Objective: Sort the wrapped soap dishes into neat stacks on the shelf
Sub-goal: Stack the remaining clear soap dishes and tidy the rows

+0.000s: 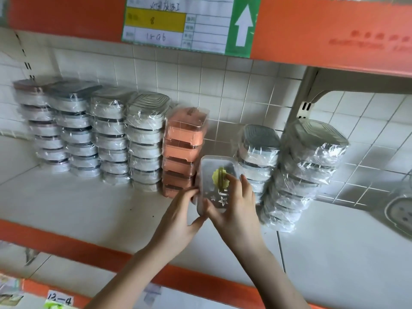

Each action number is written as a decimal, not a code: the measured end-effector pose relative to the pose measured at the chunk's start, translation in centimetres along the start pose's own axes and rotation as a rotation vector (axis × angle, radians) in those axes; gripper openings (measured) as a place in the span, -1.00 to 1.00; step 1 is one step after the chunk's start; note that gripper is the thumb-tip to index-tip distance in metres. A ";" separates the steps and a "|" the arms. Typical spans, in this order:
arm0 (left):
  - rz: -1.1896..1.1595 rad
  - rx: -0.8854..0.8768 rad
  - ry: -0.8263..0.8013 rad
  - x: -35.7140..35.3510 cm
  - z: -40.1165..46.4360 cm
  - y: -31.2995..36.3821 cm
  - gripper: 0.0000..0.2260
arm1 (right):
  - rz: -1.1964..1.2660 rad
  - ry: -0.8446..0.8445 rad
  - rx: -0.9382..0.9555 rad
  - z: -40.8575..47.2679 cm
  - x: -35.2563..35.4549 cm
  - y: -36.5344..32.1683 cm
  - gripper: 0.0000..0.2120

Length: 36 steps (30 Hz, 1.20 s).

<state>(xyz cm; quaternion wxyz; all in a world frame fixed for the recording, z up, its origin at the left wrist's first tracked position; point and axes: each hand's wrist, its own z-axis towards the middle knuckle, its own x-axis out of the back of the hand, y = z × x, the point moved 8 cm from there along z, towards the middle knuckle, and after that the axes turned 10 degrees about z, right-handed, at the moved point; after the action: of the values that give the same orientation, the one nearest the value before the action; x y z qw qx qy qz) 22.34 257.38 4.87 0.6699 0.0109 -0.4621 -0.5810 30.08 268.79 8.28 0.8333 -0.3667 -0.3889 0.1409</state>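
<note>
I see the left hand (pixel 178 216) curled on the grey dish's (pixel 215 172) left edge, thumb under its near corner. The dish tilts up beside the orange stack (pixel 184 150). The right hand (pixel 236 206) grips its right side, probably fingers across the lid.

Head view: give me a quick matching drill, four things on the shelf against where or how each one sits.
Things:
1. orange stack
2. clear dish with yellow flower
3. label with white arrow
4. loose dish

Places or states:
A. fixed to the upper shelf's front edge
B. lying alone at the far right
C. held tilted in both hands
D. standing between grey-white stacks

Pairs: 1-D, 2-C, 3-A, 4-B. The left hand and the right hand both grip the clear dish.
</note>
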 end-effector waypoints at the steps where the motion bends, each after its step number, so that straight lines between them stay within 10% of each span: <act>1: -0.009 0.015 -0.001 0.0 0.3 -0.3 -0.53 | 0.009 -0.018 0.005 0.2 -0.1 0.0 -0.28; 10: -0.087 0.041 -0.034 0.3 4.1 -2.4 -0.58 | -0.024 -0.062 0.046 3.2 -0.7 0.6 -0.44; 26: -0.007 0.045 0.126 -0.2 7.1 -3.0 -0.91 | 0.021 0.362 -0.004 4.4 -0.8 2.1 -0.80; 36: -0.001 -0.013 -0.041 -0.7 6.0 -3.8 -0.66 | -0.107 0.343 0.016 3.1 -2.4 1.2 -0.52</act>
<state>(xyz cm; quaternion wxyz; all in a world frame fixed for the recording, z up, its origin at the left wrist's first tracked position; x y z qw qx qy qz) 15.72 259.82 5.82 0.6601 -0.0049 -0.4719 -0.5845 26.21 269.95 7.41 0.8966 -0.3577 -0.2588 0.0348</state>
